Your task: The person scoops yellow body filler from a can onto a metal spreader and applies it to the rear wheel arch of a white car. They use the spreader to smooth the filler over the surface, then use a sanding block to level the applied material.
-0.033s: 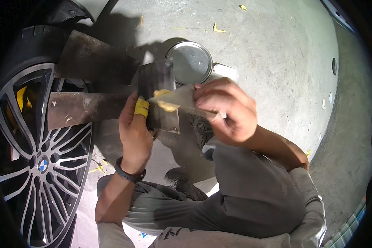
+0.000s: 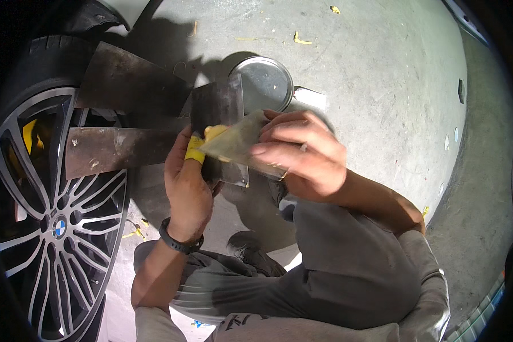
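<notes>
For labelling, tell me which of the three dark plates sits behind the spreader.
The rightmost plate, in the left hand; the spreader covers neither upper-left plate nor lower-left plate.

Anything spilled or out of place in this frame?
Yes: stray yellow bits litter the concrete floor, some near the wheel. Their colour resembles the paste at the spreader, so they may be dropped scraps. The left hand has a yellow-covered thumb too; wrapping or paste, I can't tell.

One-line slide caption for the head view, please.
Left hand holds a dark plate; right hand holds a scraper, yellow paste at its edge, with a wheel to the left.
</notes>
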`<move>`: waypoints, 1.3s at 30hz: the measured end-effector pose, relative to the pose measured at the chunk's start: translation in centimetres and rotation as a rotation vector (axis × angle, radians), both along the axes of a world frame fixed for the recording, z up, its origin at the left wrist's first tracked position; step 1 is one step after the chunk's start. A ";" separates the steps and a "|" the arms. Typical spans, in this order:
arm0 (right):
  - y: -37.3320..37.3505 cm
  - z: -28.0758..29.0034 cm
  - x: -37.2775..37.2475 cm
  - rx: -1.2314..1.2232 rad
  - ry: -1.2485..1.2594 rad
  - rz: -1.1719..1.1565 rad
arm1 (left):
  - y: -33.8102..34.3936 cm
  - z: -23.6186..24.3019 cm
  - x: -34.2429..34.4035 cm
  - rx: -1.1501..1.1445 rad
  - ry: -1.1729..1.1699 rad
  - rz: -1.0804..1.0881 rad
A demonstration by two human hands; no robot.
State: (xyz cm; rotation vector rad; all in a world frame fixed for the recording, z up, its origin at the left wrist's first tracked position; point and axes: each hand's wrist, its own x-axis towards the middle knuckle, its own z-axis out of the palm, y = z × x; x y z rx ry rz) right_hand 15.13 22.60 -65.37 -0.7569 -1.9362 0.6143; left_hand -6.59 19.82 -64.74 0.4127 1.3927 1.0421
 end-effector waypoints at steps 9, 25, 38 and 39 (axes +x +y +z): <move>1.4 -2.7 3.6 0.103 -0.397 0.014 | -0.7 1.0 -1.9 0.234 -0.036 -0.013; 1.2 2.1 0.8 -0.299 -0.331 0.298 | 1.5 -0.8 -3.1 0.429 0.665 -0.476; 1.8 1.8 1.0 -0.264 -0.360 0.166 | 1.4 -0.9 -3.8 0.513 0.578 -0.492; 1.8 1.8 1.2 -0.187 -0.404 0.292 | 1.3 -0.8 -3.7 0.546 0.624 -0.530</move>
